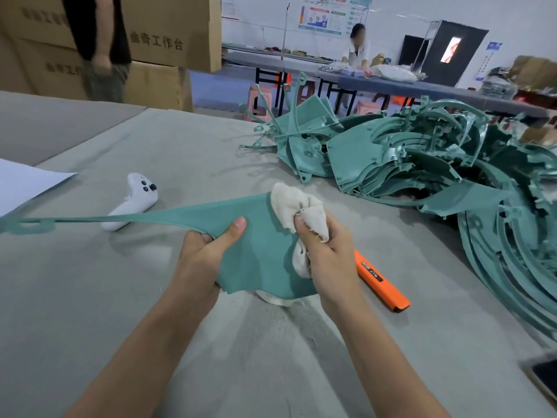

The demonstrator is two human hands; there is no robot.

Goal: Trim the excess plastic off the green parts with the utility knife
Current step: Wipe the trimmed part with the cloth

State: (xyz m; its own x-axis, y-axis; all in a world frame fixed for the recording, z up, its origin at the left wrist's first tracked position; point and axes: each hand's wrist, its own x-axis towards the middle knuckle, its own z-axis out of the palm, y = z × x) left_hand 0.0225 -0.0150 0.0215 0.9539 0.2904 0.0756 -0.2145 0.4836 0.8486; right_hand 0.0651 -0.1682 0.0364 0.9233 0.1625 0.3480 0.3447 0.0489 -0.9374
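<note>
My left hand point(208, 251) grips the near left edge of a green plastic part point(259, 245), thumb on top. The part is a flat fan-shaped panel with a long thin arm stretching left to the frame edge. My right hand point(327, 254) holds a bunched off-white cloth point(297, 206) against the panel's top face. The orange utility knife point(381, 282) lies on the table just right of my right wrist, in neither hand.
A large heap of green parts point(422, 158) covers the right side of the grey table point(90, 297). A white controller point(135, 200) lies left of centre, a white sheet point(24, 182) at the far left, a phone point(545, 378) at the lower right. Cardboard boxes point(168, 28) and a standing person point(102, 46) lie beyond.
</note>
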